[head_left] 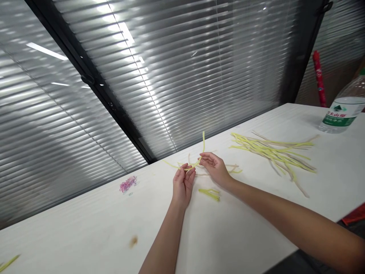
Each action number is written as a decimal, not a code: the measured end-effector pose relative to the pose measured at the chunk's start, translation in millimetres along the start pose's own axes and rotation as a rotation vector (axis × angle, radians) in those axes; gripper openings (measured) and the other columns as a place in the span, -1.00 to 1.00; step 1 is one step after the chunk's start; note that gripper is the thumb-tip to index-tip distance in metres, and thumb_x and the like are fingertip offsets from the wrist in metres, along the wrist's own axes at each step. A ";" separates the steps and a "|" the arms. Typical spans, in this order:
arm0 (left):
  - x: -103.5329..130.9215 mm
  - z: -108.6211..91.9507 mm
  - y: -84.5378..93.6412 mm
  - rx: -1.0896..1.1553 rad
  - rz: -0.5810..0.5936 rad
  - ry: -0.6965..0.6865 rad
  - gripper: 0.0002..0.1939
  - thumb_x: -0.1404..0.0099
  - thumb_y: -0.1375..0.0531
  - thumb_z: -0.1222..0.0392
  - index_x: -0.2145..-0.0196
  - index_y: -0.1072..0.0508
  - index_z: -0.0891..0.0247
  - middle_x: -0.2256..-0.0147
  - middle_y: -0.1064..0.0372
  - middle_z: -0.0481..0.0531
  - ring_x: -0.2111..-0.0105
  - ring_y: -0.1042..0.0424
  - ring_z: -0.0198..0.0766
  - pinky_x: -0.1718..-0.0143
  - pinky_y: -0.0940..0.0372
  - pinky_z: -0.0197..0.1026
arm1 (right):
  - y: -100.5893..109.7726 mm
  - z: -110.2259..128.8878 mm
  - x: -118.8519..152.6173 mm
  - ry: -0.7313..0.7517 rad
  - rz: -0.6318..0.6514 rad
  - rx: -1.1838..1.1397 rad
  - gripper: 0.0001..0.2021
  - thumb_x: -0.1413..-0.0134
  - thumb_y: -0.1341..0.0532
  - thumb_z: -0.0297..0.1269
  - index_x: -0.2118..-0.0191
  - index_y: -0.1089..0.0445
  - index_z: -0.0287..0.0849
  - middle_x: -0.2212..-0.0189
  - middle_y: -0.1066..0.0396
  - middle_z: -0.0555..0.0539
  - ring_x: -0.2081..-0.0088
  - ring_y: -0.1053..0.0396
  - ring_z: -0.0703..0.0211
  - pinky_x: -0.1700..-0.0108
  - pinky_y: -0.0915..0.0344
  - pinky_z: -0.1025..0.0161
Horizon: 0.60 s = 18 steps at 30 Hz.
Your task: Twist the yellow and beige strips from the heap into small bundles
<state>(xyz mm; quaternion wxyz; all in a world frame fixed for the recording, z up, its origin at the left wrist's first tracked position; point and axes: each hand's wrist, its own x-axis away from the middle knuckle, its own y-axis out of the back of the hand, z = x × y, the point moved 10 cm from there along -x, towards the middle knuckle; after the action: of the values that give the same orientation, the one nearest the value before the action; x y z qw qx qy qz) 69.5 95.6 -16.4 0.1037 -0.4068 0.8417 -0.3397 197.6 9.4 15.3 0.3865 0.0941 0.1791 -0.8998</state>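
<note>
My left hand (183, 185) pinches a thin, bendy yellow strand (203, 141) between thumb and fingers. My right hand (212, 166) grips the same strand a little further along, and one end of it curves up above the fingers. Behind and partly under the hands lie a few more yellow and tan strands (234, 171), their middles hidden by my right hand. A short folded yellow bundle (210, 194) rests on the table just below my right wrist. Whether the strands are fuzzy or smooth is too small to tell.
On the white table (159, 228), a loose pile of yellow and tan strands (273, 150) lies right. Small pink and purple rings (128, 184) are heaped left. A water bottle (339, 116) stands far right, near a red tube (319, 78). Blinds (182, 68) border the back edge.
</note>
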 end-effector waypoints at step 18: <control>3.7 7.0 -2.1 -0.311 0.033 -0.047 -0.65 -0.01 -0.37 0.17 0.24 -0.49 0.34 0.35 -0.40 0.03 0.36 -0.45 -0.36 0.17 -0.38 -0.25 | -32.4 37.9 22.4 0.496 0.313 0.578 -0.76 -0.22 -0.07 -0.36 0.07 -0.41 -0.12 0.16 -0.44 -0.06 0.12 -0.39 0.23 0.06 -0.31 0.24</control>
<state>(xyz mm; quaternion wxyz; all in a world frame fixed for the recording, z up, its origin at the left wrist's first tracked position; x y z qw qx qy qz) 71.6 88.5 -19.8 0.0648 -0.4119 0.8880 -0.1939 157.5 0.2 51.4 0.4215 0.4391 -0.0098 -0.7934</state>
